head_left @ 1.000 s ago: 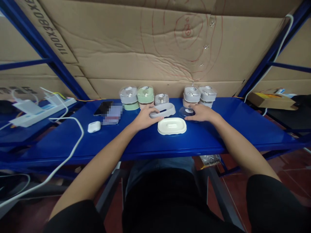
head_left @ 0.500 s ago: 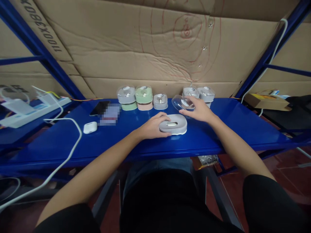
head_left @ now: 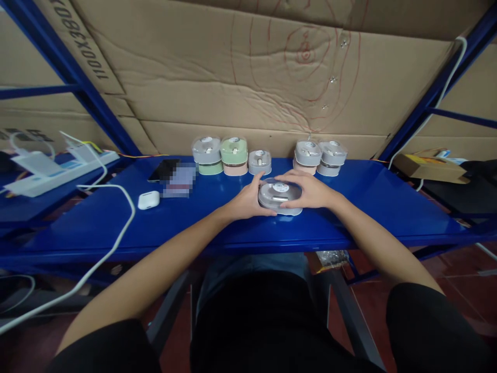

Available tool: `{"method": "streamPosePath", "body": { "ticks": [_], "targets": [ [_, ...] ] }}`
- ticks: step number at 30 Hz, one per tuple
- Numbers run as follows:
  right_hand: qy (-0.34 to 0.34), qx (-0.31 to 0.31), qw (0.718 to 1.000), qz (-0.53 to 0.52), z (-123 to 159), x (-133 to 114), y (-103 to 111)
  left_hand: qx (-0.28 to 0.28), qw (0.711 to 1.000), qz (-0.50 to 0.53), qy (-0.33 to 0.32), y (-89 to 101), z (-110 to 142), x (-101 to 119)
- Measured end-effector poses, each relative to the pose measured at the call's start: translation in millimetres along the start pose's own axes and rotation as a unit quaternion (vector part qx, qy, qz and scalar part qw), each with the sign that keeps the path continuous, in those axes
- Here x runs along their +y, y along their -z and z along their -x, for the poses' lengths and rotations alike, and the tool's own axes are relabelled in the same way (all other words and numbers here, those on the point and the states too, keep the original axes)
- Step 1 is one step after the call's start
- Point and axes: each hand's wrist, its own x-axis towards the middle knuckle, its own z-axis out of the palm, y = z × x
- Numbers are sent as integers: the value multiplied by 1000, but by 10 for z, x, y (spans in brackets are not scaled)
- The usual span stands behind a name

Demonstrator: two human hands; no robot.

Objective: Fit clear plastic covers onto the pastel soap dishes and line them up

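Both my hands hold an oval plastic soap box [head_left: 280,196] at the middle of the blue shelf. My left hand [head_left: 248,201] grips its left end, and my right hand [head_left: 310,190] lies over its right side. A clear domed lid sits on the grey layer, with a white base showing beneath. Behind my hands stands a row of similar boxes: a grey-and-green box [head_left: 206,155], a green-and-pink box [head_left: 234,156], a small grey box [head_left: 260,162], a grey-and-pink box [head_left: 307,157] and a grey box [head_left: 332,158].
On the blue steel shelf [head_left: 373,220] lie a black phone [head_left: 163,170], a blurred card [head_left: 179,180] and a white earbud case [head_left: 148,200]. A white power strip [head_left: 58,168] and white cable [head_left: 124,207] are at left. A cardboard box [head_left: 429,168] is at right.
The clear lid has come down from my raised right hand onto the oval box. My right hand has moved down beside my left, and both now hold the box.
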Motion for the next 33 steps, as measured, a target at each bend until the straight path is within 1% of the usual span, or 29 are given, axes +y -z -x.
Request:
{"method": "streamPosePath", "body": {
  "ticks": [3,6,9,12,14,16,18,20,22,24,25,26,27,28,29,31,33],
  "targets": [
    [-6,-19,1000,3,-17,-32,-92,-4,1000,7,-4,-18,1,-9],
    [-30,-29,999,8,14,-22,-150,-5,1000,-12,10,-13,4,2],
    [-43,-13,999,20,95,15,-214,-9,999,-33,12,-12,10,13],
    [-30,12,999,31,188,29,-277,-9,999,-48,-6,-38,18,31],
    [-27,16,999,36,245,10,-290,-19,998,-59,-18,-54,18,48],
    [-32,14,999,39,323,-26,-263,-39,996,-72,-20,-45,2,63],
    [-50,17,998,44,466,-58,-189,-48,995,-91,-20,-3,-47,72],
    [-91,30,994,59,710,-52,-60,-21,990,-139,-33,62,-144,71],
    [-154,49,983,85,1049,25,122,14,974,-220,-60,120,-293,60],
    [-242,82,959,123,1420,190,345,24,951,-299,-75,142,-480,40],
    [-293,95,940,145,1588,302,464,22,942,-327,-69,134,-577,28],
    [-350,104,915,170,1730,429,582,22,937,-344,-53,114,-670,18],
    [-412,107,884,191,1837,566,696,26,935,-352,-33,86,-751,12],
    [-466,109,854,203,1905,709,803,36,934,-354,-11,53,-814,12],
    [-507,114,829,205,1933,853,900,45,934,-353,6,20,-856,20],
    [-567,139,791,183,1878,1128,1057,57,935,-349,21,-33,-864,67],
    [-585,161,777,169,1718,1370,1159,52,936,-348,17,-57,-778,152]
  ]
}}
